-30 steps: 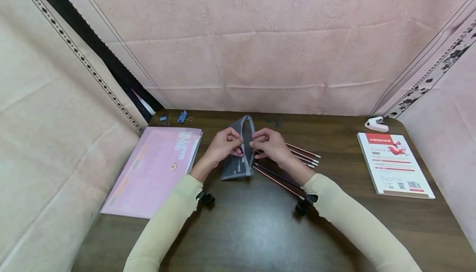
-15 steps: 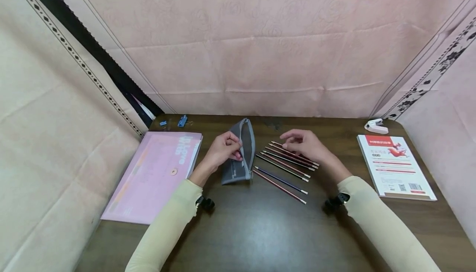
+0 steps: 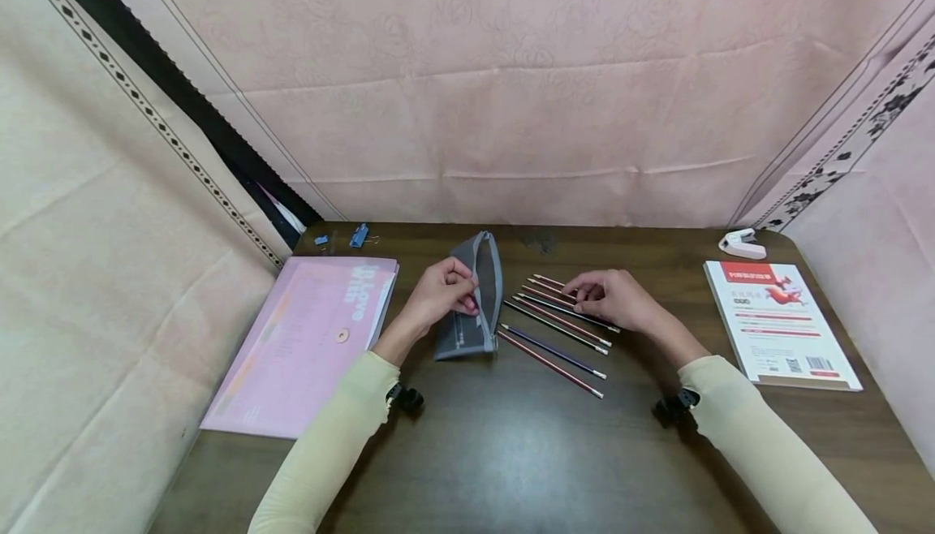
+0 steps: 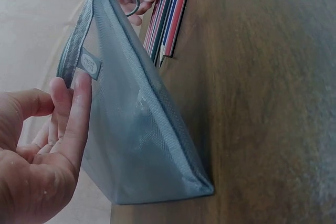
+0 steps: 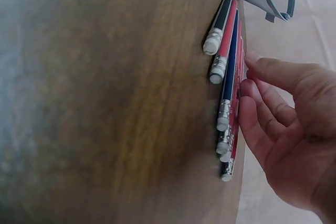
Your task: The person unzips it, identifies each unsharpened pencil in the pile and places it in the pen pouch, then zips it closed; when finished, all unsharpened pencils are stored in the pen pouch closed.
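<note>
A grey zippered mesh pencil case (image 3: 462, 342) stands unzipped, its mouth gaping toward the right. My left hand (image 3: 440, 297) pinches its upper edge by the small label (image 4: 90, 63), thumb against fingers. Several pencils (image 3: 553, 350) with white erasers lie slanted on the table to the right of the case. At the far pencils is my right hand (image 3: 617, 300), fingers bent loosely and fingertips beside the shafts. In the right wrist view a gap shows between thumb and fingers, next to a red pencil (image 5: 240, 56); a firm grip is not visible.
A pink folder (image 3: 307, 347) lies at the left. To the right are a white-and-red book (image 3: 782, 327) and a white stapler-like object (image 3: 742, 244). Blue binder clips (image 3: 359, 235) lie at the back left. Cloth curtains (image 3: 467, 112) enclose the table (image 3: 497, 453).
My right hand has left the pencil case's mouth and moved right, to the far pencils. My left hand has kept its hold on the case's edge.
</note>
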Motion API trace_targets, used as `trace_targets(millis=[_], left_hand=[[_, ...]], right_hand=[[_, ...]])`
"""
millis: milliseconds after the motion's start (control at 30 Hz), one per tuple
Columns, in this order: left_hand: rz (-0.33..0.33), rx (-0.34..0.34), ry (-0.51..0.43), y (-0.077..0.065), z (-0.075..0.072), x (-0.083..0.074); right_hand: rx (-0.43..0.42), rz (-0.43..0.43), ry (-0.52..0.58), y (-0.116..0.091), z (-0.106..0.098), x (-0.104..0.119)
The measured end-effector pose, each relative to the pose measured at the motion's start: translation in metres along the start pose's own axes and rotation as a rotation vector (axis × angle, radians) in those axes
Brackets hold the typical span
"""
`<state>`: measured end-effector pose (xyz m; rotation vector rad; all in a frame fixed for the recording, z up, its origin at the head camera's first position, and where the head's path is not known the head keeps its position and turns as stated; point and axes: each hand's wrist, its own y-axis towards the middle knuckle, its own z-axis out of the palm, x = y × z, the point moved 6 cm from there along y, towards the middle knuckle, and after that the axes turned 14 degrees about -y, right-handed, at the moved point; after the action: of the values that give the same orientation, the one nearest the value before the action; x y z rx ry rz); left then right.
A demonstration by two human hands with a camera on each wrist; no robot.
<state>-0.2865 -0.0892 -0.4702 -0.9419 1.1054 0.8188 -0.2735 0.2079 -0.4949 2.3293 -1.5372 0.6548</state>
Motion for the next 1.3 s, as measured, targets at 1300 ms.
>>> trace_targets(millis=[1300], left_hand=[[0.017, -0.002, -0.031, 0.004, 0.0, 0.009]], right_hand=[[-0.077, -0.19, -0.366, 0.0, -0.005, 0.014]])
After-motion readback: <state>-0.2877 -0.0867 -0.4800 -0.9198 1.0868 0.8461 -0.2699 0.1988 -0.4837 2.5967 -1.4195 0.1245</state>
